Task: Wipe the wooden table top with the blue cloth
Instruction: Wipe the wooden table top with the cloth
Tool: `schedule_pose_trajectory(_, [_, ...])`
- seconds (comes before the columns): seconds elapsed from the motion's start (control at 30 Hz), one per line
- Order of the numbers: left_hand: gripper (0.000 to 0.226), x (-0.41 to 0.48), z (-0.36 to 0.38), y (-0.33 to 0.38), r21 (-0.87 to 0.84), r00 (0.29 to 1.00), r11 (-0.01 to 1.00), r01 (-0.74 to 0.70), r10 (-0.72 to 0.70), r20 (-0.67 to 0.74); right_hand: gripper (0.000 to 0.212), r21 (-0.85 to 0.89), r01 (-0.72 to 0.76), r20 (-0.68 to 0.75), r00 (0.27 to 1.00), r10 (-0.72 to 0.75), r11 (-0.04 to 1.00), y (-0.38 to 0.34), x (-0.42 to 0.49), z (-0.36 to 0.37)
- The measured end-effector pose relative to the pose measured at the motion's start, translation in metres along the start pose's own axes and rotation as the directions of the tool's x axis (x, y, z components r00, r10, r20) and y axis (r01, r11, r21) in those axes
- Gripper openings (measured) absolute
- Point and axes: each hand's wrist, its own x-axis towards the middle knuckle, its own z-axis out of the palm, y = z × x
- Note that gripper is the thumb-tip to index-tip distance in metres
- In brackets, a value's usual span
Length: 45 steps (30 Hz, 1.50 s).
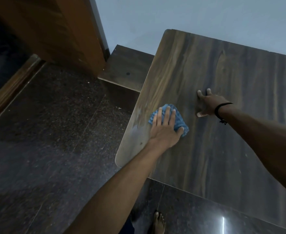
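The wooden table top fills the right half of the view, its rounded left corners toward the floor. A crumpled blue cloth lies on it close to the left edge. My left hand presses flat on the cloth with straight fingers spread over it. My right hand, a black band on its wrist, rests on the bare wood to the right of the cloth, fingers stretched out, apart from the cloth.
Dark polished stone floor lies left of and below the table. A brown wooden door stands at the upper left, a low dark step beside it. My bare foot is near the table's front edge. A pale wall is behind.
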Motion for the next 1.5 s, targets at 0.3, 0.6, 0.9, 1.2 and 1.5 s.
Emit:
schedule_pose_trajectory(0.3, [0.076, 0.088, -0.038, 0.003, 0.030, 0.999, 1.000, 0.006, -0.005, -0.051, 0.119, -0.032, -0.016, 0.005, 1.000, 0.016, 0.999, 0.005, 0.013, 0.008])
schedule_pose_trajectory(0.6, [0.078, -0.066, 0.028, -0.052, -0.053, 0.983, 0.990, 0.130, -0.136, -0.123, 0.123, -0.009, 0.002, -0.012, 1.000, -0.002, 1.000, 0.009, 0.015, 0.010])
schedule_pose_trajectory(0.9, [0.077, 0.033, -0.036, -0.064, -0.129, 0.950, 0.946, 0.298, -0.307, -0.055, 0.122, -0.074, -0.021, -0.043, 0.999, 0.018, 0.997, 0.003, 0.014, 0.010])
schedule_pose_trajectory(1.2, [0.077, -0.103, 0.033, -0.065, -0.155, 0.931, 0.935, 0.320, -0.341, -0.134, 0.088, -0.062, 0.038, -0.136, 0.990, -0.046, 0.997, 0.006, -0.015, 0.023])
schedule_pose_trajectory(1.5, [0.077, -0.019, -0.022, -0.071, -0.174, 0.943, 0.932, 0.317, -0.329, -0.048, 0.124, -0.041, 0.042, 0.065, 0.997, -0.039, 0.998, -0.009, -0.033, 0.041])
